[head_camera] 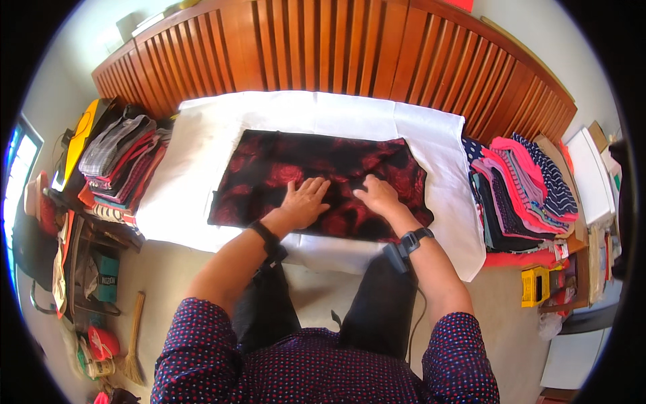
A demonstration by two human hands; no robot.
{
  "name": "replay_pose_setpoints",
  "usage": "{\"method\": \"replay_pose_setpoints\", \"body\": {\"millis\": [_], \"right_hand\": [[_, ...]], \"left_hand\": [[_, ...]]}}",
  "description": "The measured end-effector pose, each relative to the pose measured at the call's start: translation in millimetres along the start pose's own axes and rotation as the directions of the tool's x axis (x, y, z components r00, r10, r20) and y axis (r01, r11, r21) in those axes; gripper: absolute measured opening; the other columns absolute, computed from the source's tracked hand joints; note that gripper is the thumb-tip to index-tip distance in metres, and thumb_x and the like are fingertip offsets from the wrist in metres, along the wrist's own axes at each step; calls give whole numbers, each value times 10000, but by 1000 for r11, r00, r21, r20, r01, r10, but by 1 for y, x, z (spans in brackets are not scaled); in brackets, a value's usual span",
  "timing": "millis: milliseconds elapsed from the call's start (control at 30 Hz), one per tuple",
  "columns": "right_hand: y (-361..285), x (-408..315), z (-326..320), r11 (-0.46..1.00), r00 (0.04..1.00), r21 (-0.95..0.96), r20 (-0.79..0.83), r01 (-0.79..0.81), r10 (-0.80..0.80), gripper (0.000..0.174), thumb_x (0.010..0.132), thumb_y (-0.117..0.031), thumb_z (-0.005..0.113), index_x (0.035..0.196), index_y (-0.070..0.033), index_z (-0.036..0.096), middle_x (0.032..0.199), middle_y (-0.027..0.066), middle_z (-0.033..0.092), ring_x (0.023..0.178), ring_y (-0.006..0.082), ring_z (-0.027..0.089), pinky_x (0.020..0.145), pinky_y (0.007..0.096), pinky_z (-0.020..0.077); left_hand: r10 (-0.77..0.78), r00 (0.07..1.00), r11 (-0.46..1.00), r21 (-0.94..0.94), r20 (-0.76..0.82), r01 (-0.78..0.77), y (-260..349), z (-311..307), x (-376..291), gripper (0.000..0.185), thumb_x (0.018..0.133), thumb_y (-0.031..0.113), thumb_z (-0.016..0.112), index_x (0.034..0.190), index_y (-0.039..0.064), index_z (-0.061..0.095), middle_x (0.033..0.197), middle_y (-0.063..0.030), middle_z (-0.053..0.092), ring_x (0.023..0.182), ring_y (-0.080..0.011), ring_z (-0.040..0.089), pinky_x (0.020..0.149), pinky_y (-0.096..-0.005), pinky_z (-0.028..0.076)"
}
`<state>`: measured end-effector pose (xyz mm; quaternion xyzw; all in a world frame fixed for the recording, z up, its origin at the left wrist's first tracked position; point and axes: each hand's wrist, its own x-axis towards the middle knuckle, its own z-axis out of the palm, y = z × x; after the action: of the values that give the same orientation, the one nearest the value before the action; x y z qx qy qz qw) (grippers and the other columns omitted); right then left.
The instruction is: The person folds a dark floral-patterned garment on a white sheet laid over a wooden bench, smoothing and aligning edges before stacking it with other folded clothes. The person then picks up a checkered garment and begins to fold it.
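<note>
A black garment with a dark red rose print [303, 156] lies spread flat on a white cloth [348, 111] in front of me. My left hand [304, 202] rests palm down on its lower middle, fingers apart. To the right, my right hand [377, 196] touches the same fabric with bent fingers, thumb pointing left; whether it pinches any cloth is hard to tell. Both wrists wear dark bands. The garment's right edge is uneven, with a slanting upper corner.
Folded clothes are stacked at the left [118, 156] and at the right [525, 192]. A slatted wooden backrest [323, 45] rises behind the white cloth. On the floor are a straw broom [135, 338] and, at the right, a yellow container [535, 287].
</note>
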<state>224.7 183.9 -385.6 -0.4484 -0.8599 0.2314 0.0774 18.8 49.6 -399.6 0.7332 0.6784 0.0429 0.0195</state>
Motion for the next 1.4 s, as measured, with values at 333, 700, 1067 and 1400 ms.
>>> {"method": "replay_pose_setpoints", "body": {"millis": [333, 700, 1067, 1400], "right_hand": [[-9, 11, -2, 987, 992, -131, 68, -95, 104, 414, 881, -396, 658, 1061, -25, 633, 1093, 235, 682, 1062, 404, 645, 892, 499, 519], [8, 15, 10, 999, 999, -44, -33, -8, 7, 334, 846, -314, 671, 906, 12, 626, 991, 258, 670, 975, 443, 634, 850, 524, 494], [14, 18, 13, 996, 1000, -89, -12, 15, -16, 317, 861, -284, 659, 925, 23, 617, 969, 259, 673, 978, 443, 633, 857, 521, 489], [11, 15, 10, 996, 999, -89, 21, 31, -29, 334, 882, -284, 640, 956, 39, 590, 1005, 269, 667, 998, 455, 624, 860, 530, 482]], "left_hand": [[-300, 917, 947, -35, 262, 320, -109, -50, -50, 617, 816, 419, 757, 1245, 55, 503, 1241, -139, 570, 1199, -368, 513, 915, -562, 421], [-305, 930, 851, -381, 204, 362, -156, -43, -35, 456, 760, 279, 807, 1092, 7, 653, 1048, -230, 677, 1030, -378, 643, 865, -442, 508], [-210, 932, 887, -344, 294, 309, -159, -55, -61, 366, 752, 303, 801, 931, 13, 667, 926, -181, 686, 920, -355, 654, 798, -438, 509], [-221, 903, 900, -281, 368, 334, -185, -66, -60, 229, 744, 180, 743, 892, 27, 657, 852, -151, 681, 851, -343, 660, 760, -422, 511]]}}
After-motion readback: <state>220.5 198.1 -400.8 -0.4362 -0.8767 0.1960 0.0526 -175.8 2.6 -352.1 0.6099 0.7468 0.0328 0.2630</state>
